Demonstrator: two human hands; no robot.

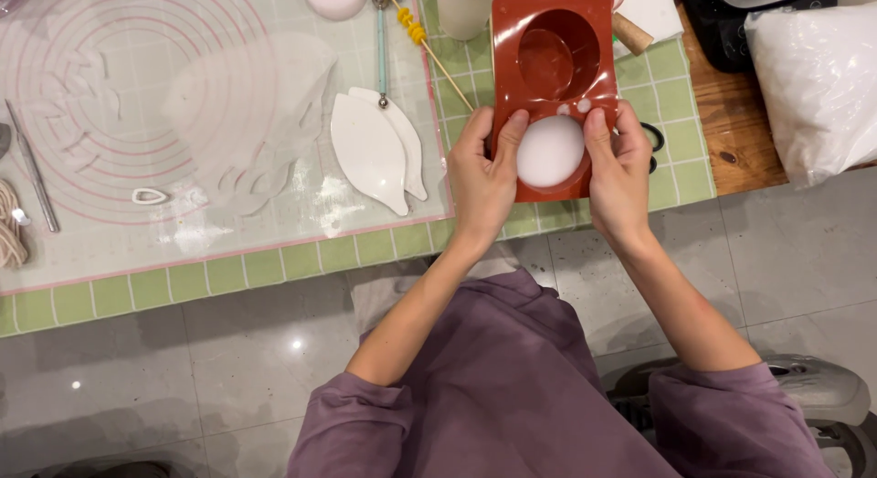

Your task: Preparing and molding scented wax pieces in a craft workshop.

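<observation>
Tools first at the tabletop's left edge: coiled cord (9,227) and a thin metal tool (33,167), lying flat on a clear round-ringed work mat (110,76) with a pink border, likely kept there to keep the sticky white material off the green checked cloth (228,272) below. Small oval cutter (149,196) sits on the mat, then two white leaf-shaped pieces (375,149) overlapping near the mat's right edge, a ball-tipped tool (381,48) and wooden skewer (429,48) just above. Left hand (482,181) and right hand (619,176) each pinch a side of the red two-cavity mould (548,39) at the tabletop's near edge, thumbs pressed on the rim beside the white filled dome (550,151), steadying it; far cavity empty. White cup (464,12) behind. White plastic bag (813,85) at the far right corner on bare wood. Grey tiled floor (228,368) below.
</observation>
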